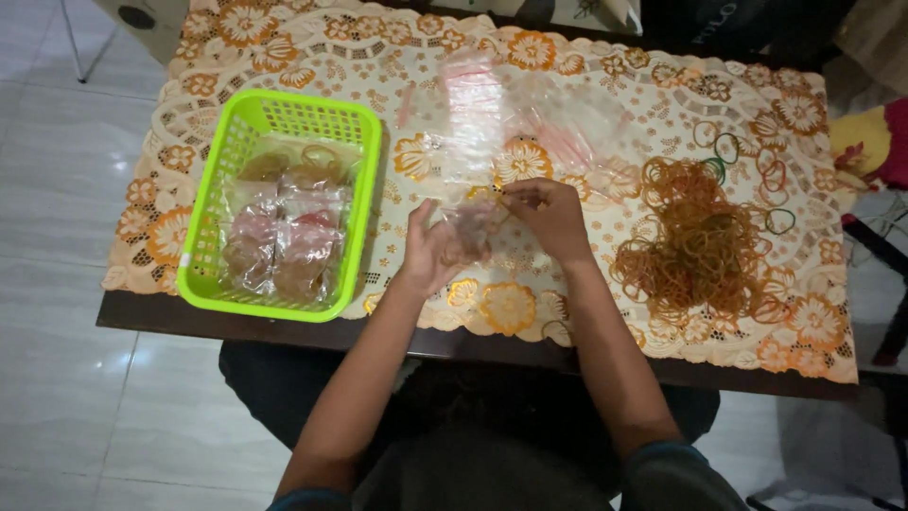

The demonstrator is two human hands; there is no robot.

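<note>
My left hand (437,252) holds a small clear plastic bag (470,225) filled with rubber bands, cupped from below. My right hand (549,216) pinches the bag's top edge with its fingertips. Both hands meet over the middle of the table. A loose heap of orange-brown rubber bands (698,242) lies just right of my right hand, with a few green ones near it. A pile of empty clear bags (511,123) lies beyond my hands.
A lime-green plastic basket (212,274) at the left holds several filled bags of rubber bands. An orange floral lace cloth (312,47) covers the dark table. White tiled floor lies to the left, and a chair with colourful fabric (865,142) stands at the right.
</note>
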